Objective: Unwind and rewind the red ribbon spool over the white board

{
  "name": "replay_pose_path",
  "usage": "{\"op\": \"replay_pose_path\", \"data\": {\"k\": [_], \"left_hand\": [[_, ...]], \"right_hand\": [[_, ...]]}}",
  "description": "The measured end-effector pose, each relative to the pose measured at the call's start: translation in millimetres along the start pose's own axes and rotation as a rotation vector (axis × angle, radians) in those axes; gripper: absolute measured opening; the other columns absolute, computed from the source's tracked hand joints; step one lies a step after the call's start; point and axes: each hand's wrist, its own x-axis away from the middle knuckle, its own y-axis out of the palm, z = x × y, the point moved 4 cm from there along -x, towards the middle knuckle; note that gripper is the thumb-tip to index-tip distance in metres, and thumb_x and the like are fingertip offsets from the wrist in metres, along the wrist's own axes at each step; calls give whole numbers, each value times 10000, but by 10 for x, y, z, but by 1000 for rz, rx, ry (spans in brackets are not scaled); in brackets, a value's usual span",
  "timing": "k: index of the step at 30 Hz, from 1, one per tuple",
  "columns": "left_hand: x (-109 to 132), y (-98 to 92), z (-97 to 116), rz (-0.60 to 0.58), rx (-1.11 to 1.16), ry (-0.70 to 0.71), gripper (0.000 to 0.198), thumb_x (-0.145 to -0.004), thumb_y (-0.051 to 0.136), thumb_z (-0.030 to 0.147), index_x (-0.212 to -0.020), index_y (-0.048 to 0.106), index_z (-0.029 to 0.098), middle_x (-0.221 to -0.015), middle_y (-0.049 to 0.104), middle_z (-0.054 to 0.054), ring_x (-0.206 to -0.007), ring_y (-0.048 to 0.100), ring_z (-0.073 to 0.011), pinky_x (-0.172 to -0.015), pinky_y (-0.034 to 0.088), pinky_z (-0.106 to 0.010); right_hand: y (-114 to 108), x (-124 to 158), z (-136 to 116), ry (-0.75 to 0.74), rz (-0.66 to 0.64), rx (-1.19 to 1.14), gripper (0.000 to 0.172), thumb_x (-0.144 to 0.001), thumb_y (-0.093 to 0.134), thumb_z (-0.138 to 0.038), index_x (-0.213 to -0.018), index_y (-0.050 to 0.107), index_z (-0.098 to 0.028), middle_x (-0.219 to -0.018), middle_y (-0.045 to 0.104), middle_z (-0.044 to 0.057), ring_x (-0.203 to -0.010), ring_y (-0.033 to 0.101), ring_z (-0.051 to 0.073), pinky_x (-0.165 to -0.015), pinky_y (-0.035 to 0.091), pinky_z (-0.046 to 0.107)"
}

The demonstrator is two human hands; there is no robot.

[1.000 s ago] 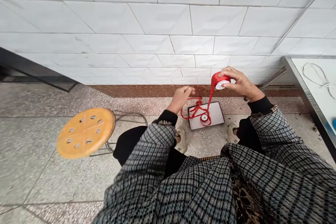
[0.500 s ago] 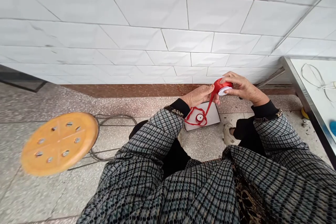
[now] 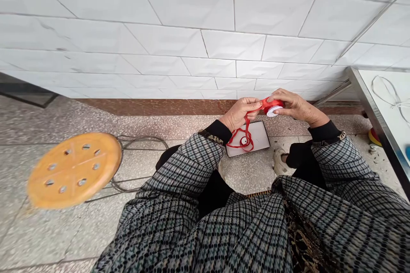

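My right hand (image 3: 296,108) is shut around a roll of red satin ribbon (image 3: 273,107), whose white core faces down. My left hand (image 3: 242,113) pinches the ribbon strand (image 3: 247,126) close to the roll, and the strand drops from there to the board below. A small white-cored ribbon spool (image 3: 244,141) lies on a white card in a black frame (image 3: 258,136) on the floor, with loose red loops around it. My left forearm partly hides the card's lower left corner.
A round orange stool seat with holes (image 3: 74,170) stands on metal legs to my left. A white tiled wall with a brown skirting (image 3: 160,107) runs ahead. To the right is a steel-edged table (image 3: 384,106) with white cord on it.
My left hand has moved from beside the red roll to the ribbon strand just left of it and closed on it. The view has shifted slightly.
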Motion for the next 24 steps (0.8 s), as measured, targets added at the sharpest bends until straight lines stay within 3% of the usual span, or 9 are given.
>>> {"op": "replay_pose_path", "data": {"k": [6,10,12,16,24], "left_hand": [[47,-52,62,61,-59,18,346,-825,893,301,-701,615,138,-546,359,89,-447,247,-8,-473,146,-175],[52,-40,69,55,-57,23,349,-815,875,281,-668,587,148,-518,330,97,-435,233,-8,-466,132,-177],[49,-34,63,44,-81,1,342,-815,867,273,-658,592,144,-507,339,95,-434,232,-7,-467,139,-177],[60,-36,61,44,-141,-63,321,-800,889,265,-671,627,132,-518,399,80,-430,269,-7,-472,162,-186],[94,-77,40,59,-224,-94,312,-825,892,353,-736,739,97,-475,366,83,-427,241,-16,-475,130,-205]], "right_hand": [[66,12,87,236,-35,8,916,-840,906,-498,-1645,532,-271,-1121,747,65,-887,667,225,-852,601,401],[75,-13,62,253,-58,71,671,-800,930,-489,-1382,737,-215,-1169,781,111,-984,698,268,-932,593,445],[84,-24,54,273,-90,80,580,-787,937,-489,-1265,771,-206,-1113,789,107,-932,692,258,-897,587,438],[86,-24,78,334,-125,50,536,-780,938,-485,-1214,774,-217,-998,772,72,-833,655,232,-811,566,410],[-27,36,263,396,-16,-80,568,-735,945,-477,-1192,757,-198,-939,702,40,-804,611,209,-728,534,371]]}}
